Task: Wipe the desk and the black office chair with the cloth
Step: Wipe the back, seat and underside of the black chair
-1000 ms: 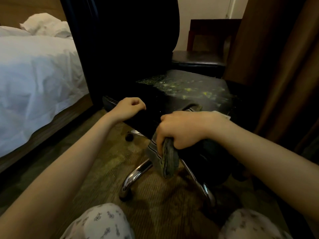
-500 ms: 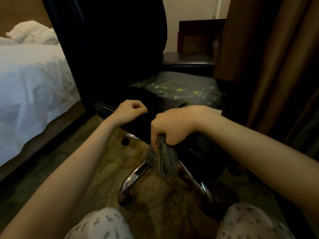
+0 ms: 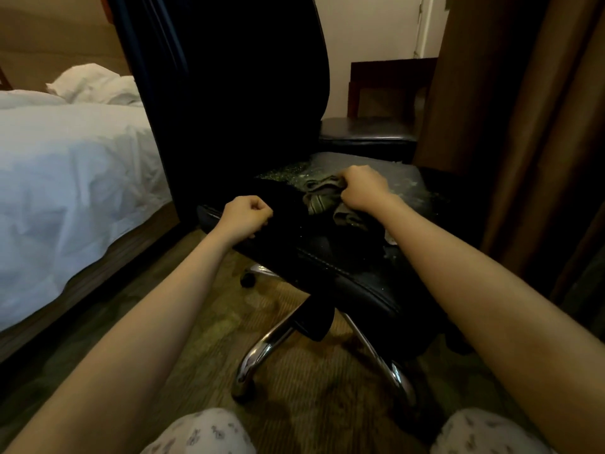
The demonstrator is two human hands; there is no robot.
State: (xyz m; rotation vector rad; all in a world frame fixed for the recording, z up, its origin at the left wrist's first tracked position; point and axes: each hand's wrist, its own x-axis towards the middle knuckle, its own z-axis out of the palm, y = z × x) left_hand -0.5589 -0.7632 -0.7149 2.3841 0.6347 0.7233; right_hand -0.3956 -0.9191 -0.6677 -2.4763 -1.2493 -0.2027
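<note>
**Two hands on the chair seat, specks left to clear**

One hand does the wiping. The right hand [image 3: 363,188] is clamped on the bunched cloth [image 3: 322,196]. The cloth lies on the seat of the black office chair [image 3: 343,276], toward the seat's back edge, touching a patch of pale specks [image 3: 288,172] near the backrest. The left hand [image 3: 245,216] is curled into a fist and rests on the seat's front left corner; nothing shows inside it. The desk is out of view.

The chair stands on a chrome wheeled base [image 3: 262,352], so a hard push could roll or swivel it away, and a fist looks like a weak brace. The cloth is wadded, so little of it lies flat, and it may smear the specks or drive them into the crease under the backrest. A sweep toward the front edge would likely drop them onto the carpet [image 3: 294,404].
</note>
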